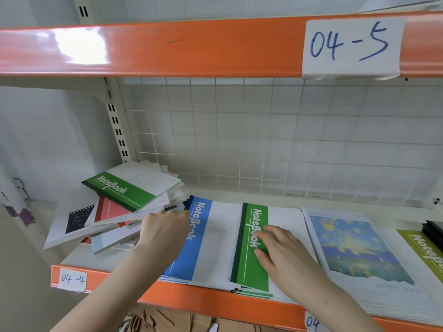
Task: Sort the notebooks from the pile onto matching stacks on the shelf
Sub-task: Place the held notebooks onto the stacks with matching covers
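A messy pile of notebooks (112,219) lies at the left end of the shelf, topped by a green-banded notebook (130,185). To its right sit sorted stacks: a blue-banded stack (203,240), a green-banded stack (251,259), a stack with a painted blue-and-yellow cover (357,250) and an olive-banded stack (424,252). My left hand (163,230) reaches to the pile's right edge; its fingers are hidden against the notebooks. My right hand (280,250) rests flat, fingers spread, on the green-banded stack.
The orange front rail (215,300) carries a paper label "04-4" (72,280). An orange beam (167,46) labelled "04-5" hangs overhead. A white wire grid (263,140) backs the shelf. Something black (434,230) sits at the far right.
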`<action>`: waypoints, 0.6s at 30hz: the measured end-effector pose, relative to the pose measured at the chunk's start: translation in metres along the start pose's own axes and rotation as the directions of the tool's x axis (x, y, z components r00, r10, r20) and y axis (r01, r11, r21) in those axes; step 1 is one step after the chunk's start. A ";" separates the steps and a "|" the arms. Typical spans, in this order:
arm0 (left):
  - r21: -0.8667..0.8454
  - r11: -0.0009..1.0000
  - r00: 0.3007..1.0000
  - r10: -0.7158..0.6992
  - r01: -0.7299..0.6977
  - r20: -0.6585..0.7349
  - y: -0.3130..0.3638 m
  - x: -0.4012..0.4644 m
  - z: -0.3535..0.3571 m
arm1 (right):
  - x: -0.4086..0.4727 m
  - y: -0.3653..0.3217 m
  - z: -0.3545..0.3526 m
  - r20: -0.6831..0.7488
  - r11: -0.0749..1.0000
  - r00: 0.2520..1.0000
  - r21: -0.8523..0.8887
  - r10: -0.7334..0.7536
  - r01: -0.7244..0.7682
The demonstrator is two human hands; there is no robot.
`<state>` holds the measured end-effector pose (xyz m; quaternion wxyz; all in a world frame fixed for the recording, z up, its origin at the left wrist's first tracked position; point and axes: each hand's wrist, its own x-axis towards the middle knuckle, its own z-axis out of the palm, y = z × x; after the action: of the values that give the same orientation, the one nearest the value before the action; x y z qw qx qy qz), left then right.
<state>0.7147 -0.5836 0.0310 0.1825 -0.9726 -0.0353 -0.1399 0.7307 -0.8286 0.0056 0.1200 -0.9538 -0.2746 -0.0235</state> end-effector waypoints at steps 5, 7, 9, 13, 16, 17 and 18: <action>-0.356 0.933 0.987 0.004 -0.061 -0.161 0.032 0.029 -0.008 | 0.001 0.007 0.000 0.013 0.999 1.000 0.036 -0.015 0.015; -0.417 0.907 0.996 0.031 -0.061 -0.079 0.046 0.048 0.000 | 0.002 0.008 -0.001 0.019 0.999 1.000 0.040 -0.020 0.019; -0.420 0.904 0.992 0.111 -0.079 0.052 0.051 0.063 0.008 | 0.003 0.011 -0.002 0.039 0.999 0.999 0.046 -0.022 0.021; -0.322 0.941 0.964 0.173 -0.101 0.203 0.053 0.071 0.036 | 0.001 0.014 -0.004 0.069 0.998 0.997 0.056 -0.021 0.017; -0.350 0.934 0.973 0.143 -0.072 0.182 0.058 0.067 0.044 | -0.001 0.013 -0.002 0.050 0.999 0.999 0.052 -0.020 0.017; -0.364 0.929 0.972 0.139 -0.062 0.190 0.059 0.067 0.045 | -0.001 0.013 -0.002 0.046 0.999 0.999 0.046 -0.021 0.019; -0.377 0.925 0.971 0.133 -0.049 0.201 0.060 0.067 0.044 | -0.001 0.012 -0.001 0.047 0.999 0.999 0.043 -0.022 0.020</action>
<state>0.7971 -0.6225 -0.0099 -0.0024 -0.9995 0.0167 -0.0256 0.7363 -0.8396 0.0040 0.1333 -0.9484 -0.2877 0.0038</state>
